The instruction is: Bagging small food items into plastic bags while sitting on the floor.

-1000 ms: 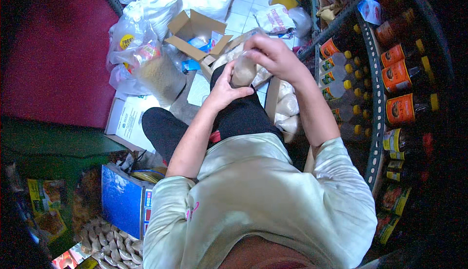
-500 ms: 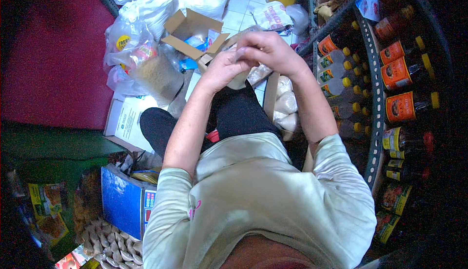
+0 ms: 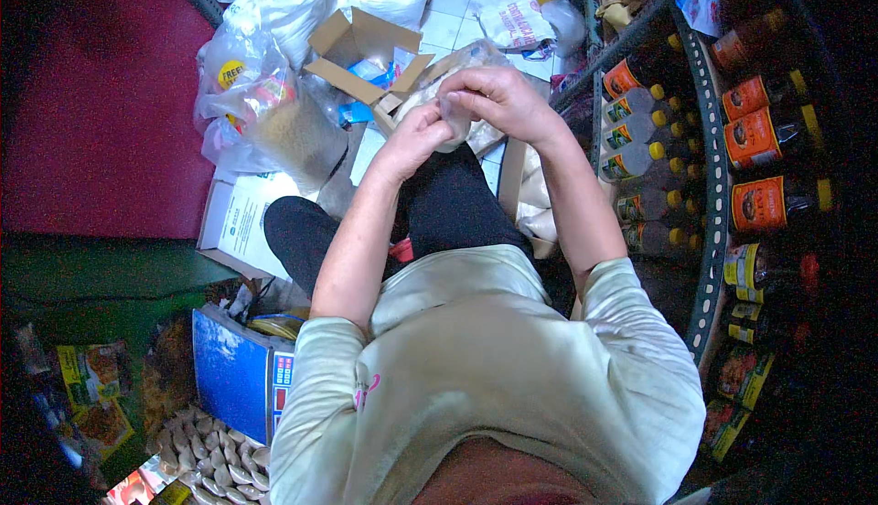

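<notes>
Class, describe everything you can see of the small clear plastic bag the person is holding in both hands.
The small clear plastic bag is thin, see-through film, crumpled and mostly hidden by fingers. The left hand pinches it from the left, and the right hand closes over it from above and the right. It is held up in front of the person, above the dark trousers and just short of the open cardboard box. What it holds cannot be told.
</notes>
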### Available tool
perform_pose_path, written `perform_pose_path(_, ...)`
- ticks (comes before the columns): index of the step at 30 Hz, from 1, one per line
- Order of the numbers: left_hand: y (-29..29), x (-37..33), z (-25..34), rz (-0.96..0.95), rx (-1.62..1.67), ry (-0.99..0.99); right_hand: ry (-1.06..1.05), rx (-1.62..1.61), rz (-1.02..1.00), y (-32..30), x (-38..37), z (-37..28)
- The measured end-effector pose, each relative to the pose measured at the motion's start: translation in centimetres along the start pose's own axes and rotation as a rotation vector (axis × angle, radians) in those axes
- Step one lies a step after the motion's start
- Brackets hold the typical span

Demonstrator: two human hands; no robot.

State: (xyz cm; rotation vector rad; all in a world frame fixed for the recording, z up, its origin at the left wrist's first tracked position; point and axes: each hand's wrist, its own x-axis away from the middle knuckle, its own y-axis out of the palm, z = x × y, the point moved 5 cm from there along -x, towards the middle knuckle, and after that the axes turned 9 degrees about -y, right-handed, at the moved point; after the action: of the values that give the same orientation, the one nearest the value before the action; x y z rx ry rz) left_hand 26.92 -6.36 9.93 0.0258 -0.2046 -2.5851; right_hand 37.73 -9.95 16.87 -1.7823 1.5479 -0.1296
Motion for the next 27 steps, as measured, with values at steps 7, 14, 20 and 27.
perform_pose_path(7, 0.3, -0.9, 0.5, 0.108, 0.042, 0.055, 0.113, -0.178, 0.217, -0.9, 1.1, 1.6)
perform_pose_path(14, 0.4, 0.1, 1.1, 0.199, 0.501, -0.003, 0.202, -0.618, 0.437, 0.1, 1.6, 3.9)
perform_pose_path(20, 0.1, 0.2, 0.8, 0.098, 0.263, -0.074, 0.127, -0.485, 0.332, -0.6, -0.8, 1.2)
perform_pose_path(27, -0.4, 1.0, 4.8, 0.046, 0.06, -0.059, -0.025, -0.368, 0.191, -1.6, -2.4, -3.7)
